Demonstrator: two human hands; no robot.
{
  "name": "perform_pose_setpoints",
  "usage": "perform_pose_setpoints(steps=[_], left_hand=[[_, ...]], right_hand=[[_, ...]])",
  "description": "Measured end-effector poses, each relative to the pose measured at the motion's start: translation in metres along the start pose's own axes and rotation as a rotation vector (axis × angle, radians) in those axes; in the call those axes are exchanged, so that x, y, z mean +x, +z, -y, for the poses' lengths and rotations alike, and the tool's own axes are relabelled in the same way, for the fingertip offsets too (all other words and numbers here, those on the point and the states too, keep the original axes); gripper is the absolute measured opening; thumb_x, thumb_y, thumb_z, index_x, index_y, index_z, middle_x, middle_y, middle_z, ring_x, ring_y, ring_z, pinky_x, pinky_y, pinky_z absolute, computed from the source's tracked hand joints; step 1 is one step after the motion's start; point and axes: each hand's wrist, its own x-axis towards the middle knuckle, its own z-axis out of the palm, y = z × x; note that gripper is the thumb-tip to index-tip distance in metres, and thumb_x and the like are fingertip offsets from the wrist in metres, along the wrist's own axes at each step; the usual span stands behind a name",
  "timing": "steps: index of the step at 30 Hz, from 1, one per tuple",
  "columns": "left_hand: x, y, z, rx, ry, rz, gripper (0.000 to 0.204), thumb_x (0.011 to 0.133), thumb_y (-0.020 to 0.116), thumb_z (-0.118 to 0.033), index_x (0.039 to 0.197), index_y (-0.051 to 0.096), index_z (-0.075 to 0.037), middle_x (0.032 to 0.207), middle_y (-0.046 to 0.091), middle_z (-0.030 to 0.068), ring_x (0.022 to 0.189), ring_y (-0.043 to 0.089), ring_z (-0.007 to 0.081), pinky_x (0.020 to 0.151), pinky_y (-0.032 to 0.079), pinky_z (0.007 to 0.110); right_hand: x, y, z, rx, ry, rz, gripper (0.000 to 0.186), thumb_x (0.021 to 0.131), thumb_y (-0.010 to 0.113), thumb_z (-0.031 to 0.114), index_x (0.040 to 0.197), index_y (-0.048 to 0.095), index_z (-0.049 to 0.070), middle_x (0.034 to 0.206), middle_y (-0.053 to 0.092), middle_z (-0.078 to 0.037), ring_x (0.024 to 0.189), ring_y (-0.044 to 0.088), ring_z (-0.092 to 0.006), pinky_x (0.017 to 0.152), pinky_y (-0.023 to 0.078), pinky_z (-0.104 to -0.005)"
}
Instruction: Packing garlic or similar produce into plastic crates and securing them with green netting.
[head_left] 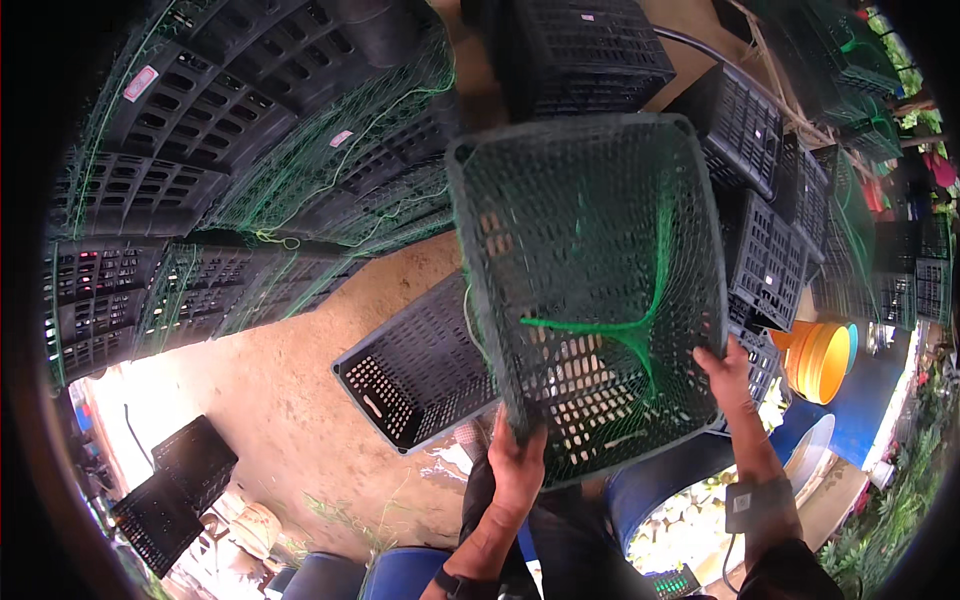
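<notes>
Two hands hold one black plastic crate (590, 290) covered in green netting, lifted up in the centre of the view with its open mouth turned toward the camera; the left hand (518, 462) is closed on the crate's lower rim at its near left corner, fingers curled over the edge; the right hand (728, 372) grips the rim at the lower right, fingers wrapped round it, with a small dark device strapped to the wrist (752, 505). A knot of brighter green cord (630, 325) runs across the netting inside the crate. Just behind and below it to the left a second black crate (415, 370) lies tilted on the sandy ground (270, 400), apart from both hands. Tall stacks of netted crates (200, 200) fill the upper left; more crates (770, 240) stand piled at the right. A stack of yellow and orange bowls (822, 360) sits at the right, near the right hand but not touching it; two flat black crate pieces (175, 490) lie at the lower left.
</notes>
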Motion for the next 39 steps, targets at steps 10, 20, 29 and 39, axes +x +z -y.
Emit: perform_pose_setpoints(steps=[10, 20, 29, 39], left_hand=[[0.139, 0.102, -0.004, 0.174, -0.046, 0.134, 0.051, 0.08, 0.059, -0.02, 0.125, 0.042, -0.003, 0.1, 0.061, 0.0168, 0.09, 0.061, 0.0238, 0.077, 0.046, 0.03], [-0.084, -0.061, 0.1, 0.248, -0.356, -0.022, 0.032, 0.083, 0.057, -0.012, 0.113, 0.053, -0.002, 0.099, 0.062, 0.0082, 0.083, 0.058, 0.0099, 0.073, 0.046, 0.023], [-0.382, -0.31, 0.118, 0.539, -0.809, -0.81, 0.025, 0.077, 0.061, -0.014, 0.1, 0.061, -0.006, 0.093, 0.064, 0.0095, 0.082, 0.062, 0.0203, 0.076, 0.048, 0.03], [-0.723, -0.525, 0.197, 1.048, -1.028, -1.274, 0.022, 0.072, 0.058, -0.006, 0.094, 0.061, -0.008, 0.09, 0.059, 0.0144, 0.085, 0.057, 0.031, 0.076, 0.044, 0.037]], right_hand=[[0.208, -0.032, -0.037, -0.709, -0.096, -0.239, 0.045, 0.077, 0.063, 0.018, 0.116, 0.048, 0.001, 0.1, 0.059, -0.02, 0.091, 0.057, -0.0329, 0.081, 0.044, -0.036], [0.023, 0.042, 0.015, -0.453, -0.36, 0.273, 0.035, 0.087, 0.048, 0.001, 0.121, 0.046, 0.006, 0.103, 0.058, -0.01, 0.095, 0.056, -0.0196, 0.083, 0.044, -0.0285], [-0.134, 0.128, -0.039, -0.871, -0.218, 1.037, 0.028, 0.078, 0.051, -0.004, 0.106, 0.052, 0.001, 0.082, 0.058, -0.019, 0.077, 0.058, -0.0324, 0.067, 0.045, -0.0352], [-0.272, 0.231, -0.038, -1.081, -0.479, 1.206, 0.026, 0.077, 0.05, -0.002, 0.102, 0.055, -0.001, 0.082, 0.058, -0.018, 0.075, 0.057, -0.0298, 0.069, 0.045, -0.0351]])
